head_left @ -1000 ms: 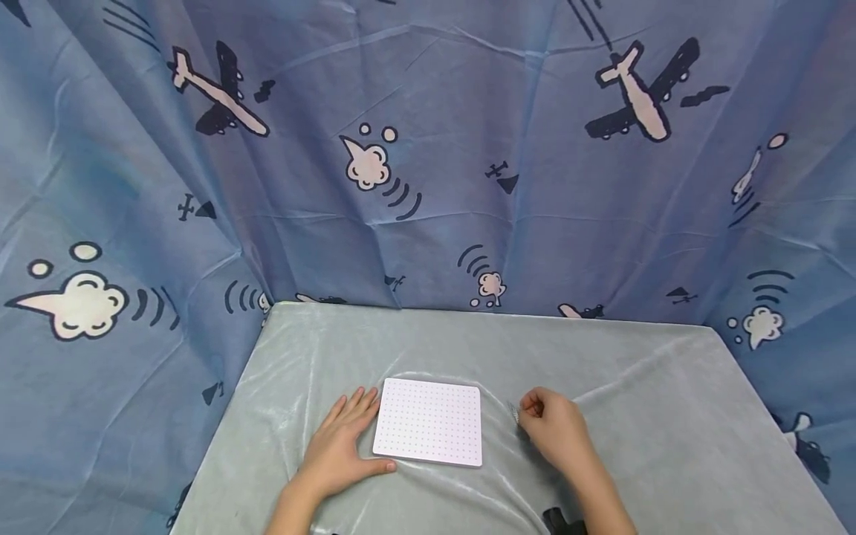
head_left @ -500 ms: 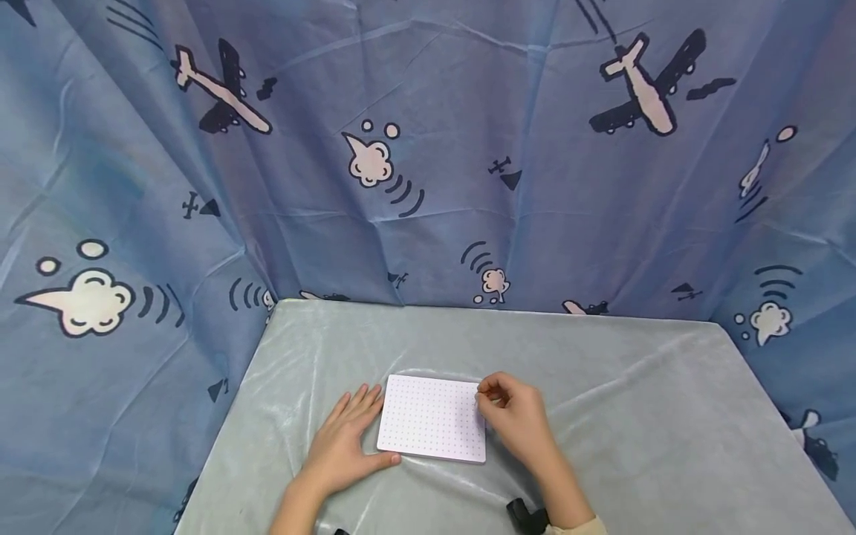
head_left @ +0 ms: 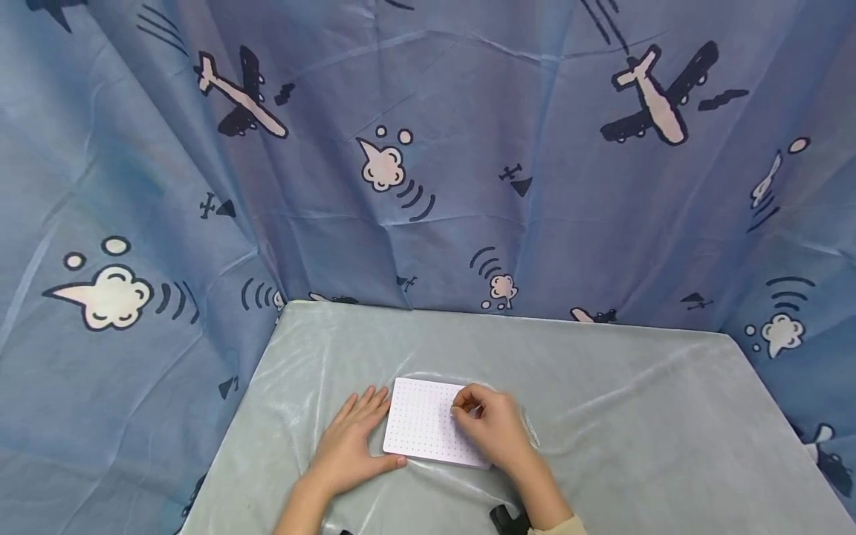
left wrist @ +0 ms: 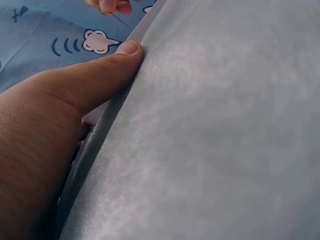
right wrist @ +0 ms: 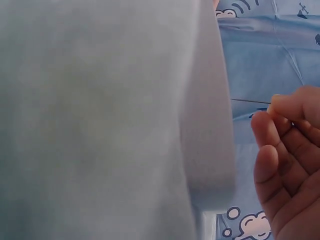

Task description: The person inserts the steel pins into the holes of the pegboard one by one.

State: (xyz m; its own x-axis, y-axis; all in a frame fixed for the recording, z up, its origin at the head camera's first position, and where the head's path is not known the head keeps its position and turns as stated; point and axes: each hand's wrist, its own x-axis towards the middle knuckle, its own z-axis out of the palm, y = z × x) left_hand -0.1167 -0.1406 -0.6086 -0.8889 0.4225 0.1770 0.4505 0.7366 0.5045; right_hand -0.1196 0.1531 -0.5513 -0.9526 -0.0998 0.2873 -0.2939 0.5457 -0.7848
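A white board (head_left: 417,423) with a grid of small dots or holes lies flat on the table. My left hand (head_left: 351,449) rests at its left side with fingers spread, the thumb (left wrist: 127,48) along the near edge. Over the board's right half, my right hand (head_left: 498,427) pinches a thin, straight metal pin (right wrist: 250,101) between thumb and forefinger. The pin points down towards the board; whether its tip touches cannot be told. The other right fingers are loosely curled. Just right of that hand lies a small silvery strip of fine pieces (head_left: 530,427), partly hidden.
A grey, slightly wrinkled cloth (head_left: 635,416) covers the table. Behind and at both sides hangs a blue curtain (head_left: 441,186) printed with planes and clouds. A black wrist mount (head_left: 508,520) sits at the right wrist.
My right hand has moved left from the silvery pieces, across the board's right edge, and is now over the board with the pin. The left hand has stayed at the board's left side.
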